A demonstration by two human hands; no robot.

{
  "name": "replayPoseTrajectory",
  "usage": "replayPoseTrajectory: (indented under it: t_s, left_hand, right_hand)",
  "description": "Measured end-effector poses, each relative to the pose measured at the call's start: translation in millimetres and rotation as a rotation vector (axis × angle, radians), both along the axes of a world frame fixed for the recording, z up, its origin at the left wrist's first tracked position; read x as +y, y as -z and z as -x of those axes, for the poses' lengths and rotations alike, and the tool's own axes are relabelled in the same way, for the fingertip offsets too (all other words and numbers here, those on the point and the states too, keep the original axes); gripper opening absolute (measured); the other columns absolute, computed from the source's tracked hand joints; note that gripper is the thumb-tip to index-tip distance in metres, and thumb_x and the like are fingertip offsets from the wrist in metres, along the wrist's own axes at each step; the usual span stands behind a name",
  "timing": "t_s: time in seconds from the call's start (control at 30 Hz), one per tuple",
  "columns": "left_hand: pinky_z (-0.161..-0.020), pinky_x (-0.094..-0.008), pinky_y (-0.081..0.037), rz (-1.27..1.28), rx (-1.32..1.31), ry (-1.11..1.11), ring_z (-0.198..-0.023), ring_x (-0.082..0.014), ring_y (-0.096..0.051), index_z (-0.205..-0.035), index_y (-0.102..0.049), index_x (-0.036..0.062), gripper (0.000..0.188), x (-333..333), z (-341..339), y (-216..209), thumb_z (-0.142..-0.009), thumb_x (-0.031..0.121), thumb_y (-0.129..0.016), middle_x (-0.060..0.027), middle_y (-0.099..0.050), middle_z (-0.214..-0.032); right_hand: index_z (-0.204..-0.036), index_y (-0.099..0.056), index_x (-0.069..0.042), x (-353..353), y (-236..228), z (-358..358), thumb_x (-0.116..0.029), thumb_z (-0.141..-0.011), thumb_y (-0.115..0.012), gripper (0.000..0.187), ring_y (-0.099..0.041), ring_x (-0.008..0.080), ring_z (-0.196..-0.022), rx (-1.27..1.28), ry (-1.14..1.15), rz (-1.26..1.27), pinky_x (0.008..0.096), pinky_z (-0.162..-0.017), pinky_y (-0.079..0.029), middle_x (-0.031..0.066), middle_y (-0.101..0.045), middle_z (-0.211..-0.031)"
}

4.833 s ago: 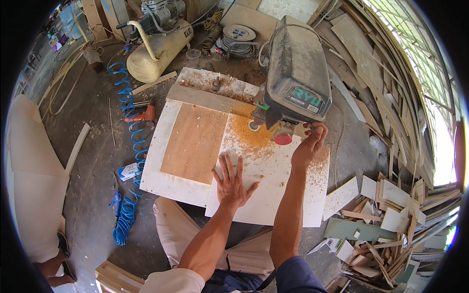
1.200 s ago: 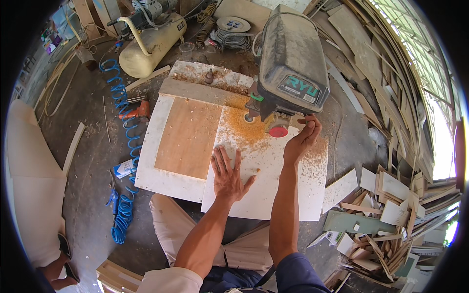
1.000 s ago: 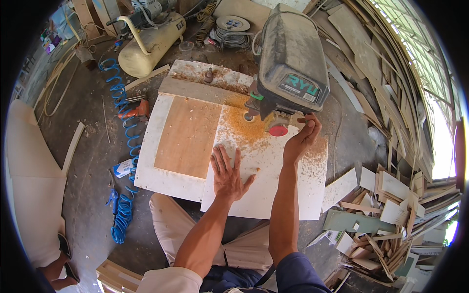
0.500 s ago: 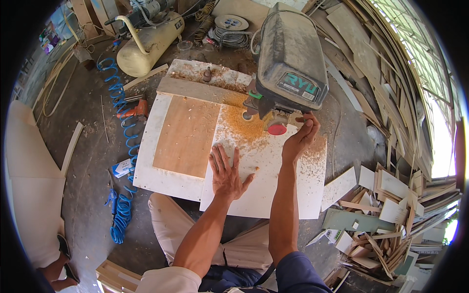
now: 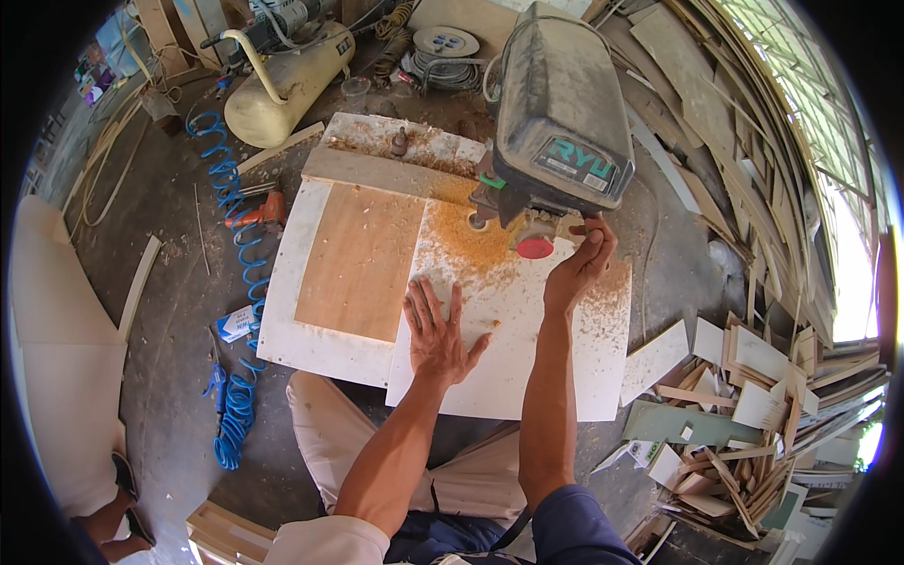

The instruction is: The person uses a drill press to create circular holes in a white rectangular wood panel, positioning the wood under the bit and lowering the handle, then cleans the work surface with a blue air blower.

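My left hand (image 5: pixel 438 339) lies flat with spread fingers on a white board (image 5: pixel 499 377) strewn with wood shavings. Over the board's far part hangs the dusty dark head of a drill press (image 5: pixel 560 113), with a red round cap (image 5: pixel 535 247) on its side hub. My right hand (image 5: pixel 584 259) is closed at the lower right of that head, gripping what looks like the feed lever, mostly hidden by the fingers. Shavings are heaped around a round hole (image 5: pixel 477 222) below the drill. A brown wooden panel (image 5: pixel 360 264) lies left of my left hand.
A wooden fence strip (image 5: pixel 386 174) crosses the table's far side. To the left lie a coiled blue air hose (image 5: pixel 235 428), an orange power tool (image 5: pixel 259 215) and a cream compressor (image 5: pixel 287 89). Wood offcuts (image 5: pixel 725 424) pile up at right. Another person's feet (image 5: pixel 127 513) show at lower left.
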State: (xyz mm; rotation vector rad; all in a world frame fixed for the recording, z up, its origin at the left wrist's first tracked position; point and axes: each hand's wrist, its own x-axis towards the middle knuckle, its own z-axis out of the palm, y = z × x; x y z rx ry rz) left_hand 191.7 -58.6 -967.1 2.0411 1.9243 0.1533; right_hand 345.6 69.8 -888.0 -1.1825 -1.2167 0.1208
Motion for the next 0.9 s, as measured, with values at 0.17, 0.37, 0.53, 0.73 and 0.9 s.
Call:
replayPoseTrajectory:
  t_s: [0.17, 0.37, 0.53, 0.73, 0.9]
  left_hand:
    - [-0.121, -0.0631, 0.002, 0.004, 0.002, 0.000, -0.151, -0.0532, 0.009, -0.164, -0.007, 0.0098, 0.103, 0, -1, 1, -0.092, 0.073, -0.044, -0.0388, 0.007, -0.161]
    - [-0.121, -0.0630, 0.003, -0.002, 0.010, -0.005, -0.151, -0.0533, 0.008, -0.164, -0.007, 0.0103, 0.103, 0, 0, 2, -0.092, 0.074, -0.044, -0.0388, 0.007, -0.161]
    - [-0.121, -0.0635, 0.002, -0.024, -0.002, 0.000, -0.151, -0.0538, 0.008, -0.163, -0.008, 0.0098, 0.103, 1, -1, 4, -0.092, 0.074, -0.044, -0.0390, 0.006, -0.161]
    - [-0.120, -0.0647, 0.000, -0.021, -0.031, 0.006, -0.151, -0.0547, 0.008, -0.163, -0.010, 0.0077, 0.102, 0, 1, 0, -0.092, 0.072, -0.046, -0.0405, 0.006, -0.161]
    - [-0.120, -0.0645, -0.001, -0.032, -0.050, 0.012, -0.151, -0.0552, 0.007, -0.163, -0.011, 0.0073, 0.101, -1, 1, 2, -0.092, 0.071, -0.046, -0.0409, 0.006, -0.160]
  right_hand:
    - [-0.110, -0.056, -0.003, -1, 2, -1, -0.022, -0.112, -0.038, 0.026, -0.058, 0.0160, -0.088, 0.016, -0.009, 0.007, 0.0339, -0.086, -0.048, 0.0113, -0.064, -0.123]
    - [-0.111, -0.055, -0.003, 0, 4, 0, -0.022, -0.112, -0.037, 0.026, -0.058, 0.0155, -0.089, 0.033, -0.039, -0.008, 0.0336, -0.087, -0.049, 0.0115, -0.063, -0.125]
    - [-0.111, -0.055, -0.003, 1, 5, -1, -0.021, -0.112, -0.036, 0.027, -0.061, 0.0160, -0.089, 0.038, -0.036, -0.017, 0.0331, -0.086, -0.049, 0.0122, -0.064, -0.120]
    - [-0.115, -0.058, -0.002, 4, -6, 1, -0.022, -0.112, -0.038, 0.028, -0.065, 0.0171, -0.091, 0.003, 0.000, -0.040, 0.0328, -0.082, -0.050, 0.0111, -0.066, -0.104]
    - [-0.114, -0.060, -0.002, 30, -39, -5, -0.023, -0.111, -0.041, 0.028, -0.062, 0.0184, -0.086, -0.059, 0.158, -0.012, 0.0321, -0.080, -0.048, 0.0119, -0.066, -0.097]
